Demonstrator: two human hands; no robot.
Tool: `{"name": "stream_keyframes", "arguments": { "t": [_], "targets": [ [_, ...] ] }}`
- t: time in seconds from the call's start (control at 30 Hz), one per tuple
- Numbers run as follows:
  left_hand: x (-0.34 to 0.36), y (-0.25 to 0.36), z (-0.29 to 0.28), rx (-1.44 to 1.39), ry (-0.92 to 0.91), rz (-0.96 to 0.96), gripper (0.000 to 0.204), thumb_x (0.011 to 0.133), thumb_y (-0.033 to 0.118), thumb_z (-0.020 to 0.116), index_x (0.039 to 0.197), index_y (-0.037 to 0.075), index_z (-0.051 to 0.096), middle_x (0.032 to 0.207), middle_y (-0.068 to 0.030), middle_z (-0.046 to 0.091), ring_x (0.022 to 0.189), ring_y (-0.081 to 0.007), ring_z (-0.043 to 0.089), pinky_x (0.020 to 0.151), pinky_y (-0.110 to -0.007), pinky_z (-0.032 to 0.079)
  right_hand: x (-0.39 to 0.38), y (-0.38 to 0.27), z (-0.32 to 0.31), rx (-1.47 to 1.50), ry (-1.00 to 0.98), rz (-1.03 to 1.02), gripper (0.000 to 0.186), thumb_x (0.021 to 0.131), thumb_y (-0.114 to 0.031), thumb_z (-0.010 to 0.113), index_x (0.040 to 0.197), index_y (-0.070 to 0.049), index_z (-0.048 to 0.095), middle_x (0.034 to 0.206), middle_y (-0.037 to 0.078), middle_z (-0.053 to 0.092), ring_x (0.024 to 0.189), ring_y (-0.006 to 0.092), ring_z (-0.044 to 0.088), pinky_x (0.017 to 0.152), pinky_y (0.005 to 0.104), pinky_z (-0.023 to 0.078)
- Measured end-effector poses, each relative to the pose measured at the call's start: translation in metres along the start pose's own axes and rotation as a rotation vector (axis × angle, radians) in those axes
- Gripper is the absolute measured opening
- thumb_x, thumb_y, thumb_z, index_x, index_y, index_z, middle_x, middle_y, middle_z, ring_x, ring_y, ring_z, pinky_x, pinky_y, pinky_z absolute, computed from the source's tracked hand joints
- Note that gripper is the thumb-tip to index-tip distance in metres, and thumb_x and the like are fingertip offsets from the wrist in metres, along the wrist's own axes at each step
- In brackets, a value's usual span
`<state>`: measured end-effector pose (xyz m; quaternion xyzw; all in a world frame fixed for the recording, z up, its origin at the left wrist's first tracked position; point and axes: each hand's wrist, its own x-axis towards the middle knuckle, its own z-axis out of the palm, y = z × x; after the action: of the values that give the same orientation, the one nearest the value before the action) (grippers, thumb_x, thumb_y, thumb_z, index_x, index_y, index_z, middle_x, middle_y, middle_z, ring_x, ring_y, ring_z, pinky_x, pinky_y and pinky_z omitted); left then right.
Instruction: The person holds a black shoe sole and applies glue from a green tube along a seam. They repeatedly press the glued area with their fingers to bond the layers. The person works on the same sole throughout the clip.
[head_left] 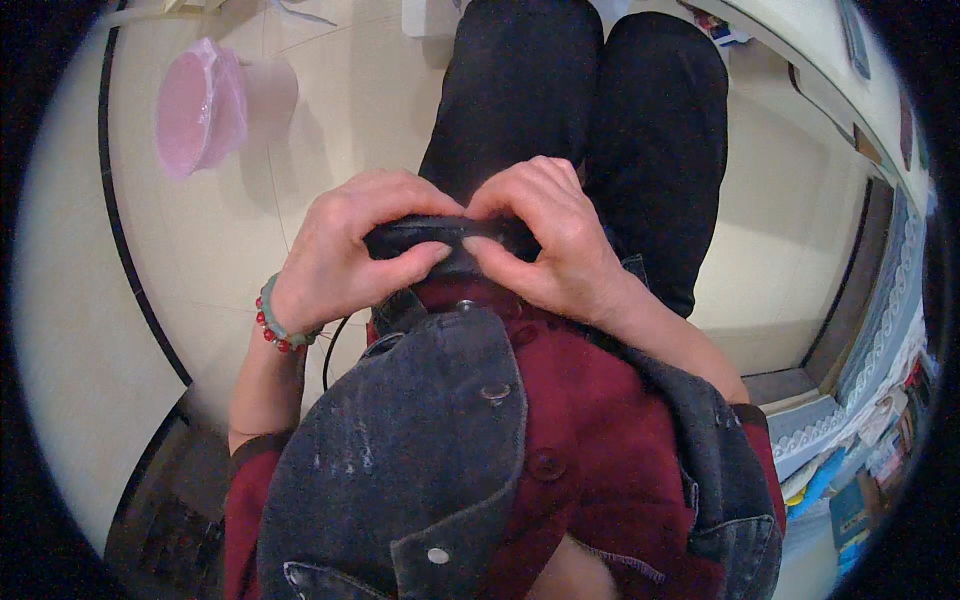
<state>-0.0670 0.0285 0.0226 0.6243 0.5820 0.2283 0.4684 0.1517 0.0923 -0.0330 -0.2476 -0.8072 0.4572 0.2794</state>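
A small black device (440,240) is clamped by left hand (345,250) and right hand (550,245); loosened hands could drop it to the floor (230,230)

Most of the small black object (450,238) is hidden: the left hand (345,250) covers its left end, the right hand (545,240) its right end, so its shape cannot be told. A thin black cord (330,350) below it vanishes behind the denim jacket (420,440). Right of the object, the books (850,480) are blurred and cut off by the rim.
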Motion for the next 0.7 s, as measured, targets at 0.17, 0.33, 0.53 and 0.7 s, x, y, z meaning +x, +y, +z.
{"name": "stream_keyframes", "arguments": {
  "t": [0.17, 0.33, 0.53, 0.7],
  "targets": [
    [0.001, 0.003, 0.004, 0.021, 0.056, 0.008, 0.026, 0.074, 0.009, 0.073, 0.100, 0.003, 0.073, 0.094, -0.0111, 0.072, 0.088, -0.0272, 0.068, 0.082, -0.036, 0.054, -0.001, -0.001, 0.000, 0.013, 0.006, 0.000, 0.025, 0.075, -0.015, 0.078, 0.093, -0.008, 0.062, 0.088, 0.007, 0.062, 0.086, 0.0282, 0.059, 0.081, 0.0407, 0.042],
    [-0.003, -0.001, 0.006, 0.018, 0.047, -0.013, 0.025, 0.075, 0.009, 0.072, 0.099, 0.003, 0.074, 0.093, -0.0114, 0.072, 0.086, -0.0263, 0.068, 0.081, -0.035, 0.054, -0.003, 0.000, 0.001, 0.016, -0.003, -0.009, 0.026, 0.074, -0.009, 0.079, 0.095, -0.007, 0.064, 0.088, 0.005, 0.063, 0.084, 0.0239, 0.060, 0.081, 0.0366, 0.042],
    [-0.001, -0.005, 0.009, -0.022, 0.047, -0.011, 0.024, 0.076, 0.009, 0.072, 0.099, 0.002, 0.074, 0.092, -0.0113, 0.072, 0.087, -0.0252, 0.068, 0.081, -0.034, 0.053, -0.002, 0.001, -0.004, 0.028, -0.045, 0.026, 0.026, 0.075, -0.011, 0.078, 0.096, -0.007, 0.064, 0.091, 0.005, 0.063, 0.086, 0.0239, 0.060, 0.083, 0.0372, 0.041],
    [0.000, -0.004, 0.009, 0.012, 0.032, -0.017, 0.024, 0.075, 0.009, 0.073, 0.098, 0.003, 0.075, 0.094, -0.0114, 0.073, 0.088, -0.0256, 0.069, 0.081, -0.034, 0.053, -0.004, 0.004, -0.024, 0.003, -0.061, 0.066, 0.027, 0.077, -0.007, 0.078, 0.101, -0.005, 0.065, 0.102, 0.008, 0.065, 0.096, 0.0261, 0.062, 0.088, 0.0363, 0.047]
  ]
}}
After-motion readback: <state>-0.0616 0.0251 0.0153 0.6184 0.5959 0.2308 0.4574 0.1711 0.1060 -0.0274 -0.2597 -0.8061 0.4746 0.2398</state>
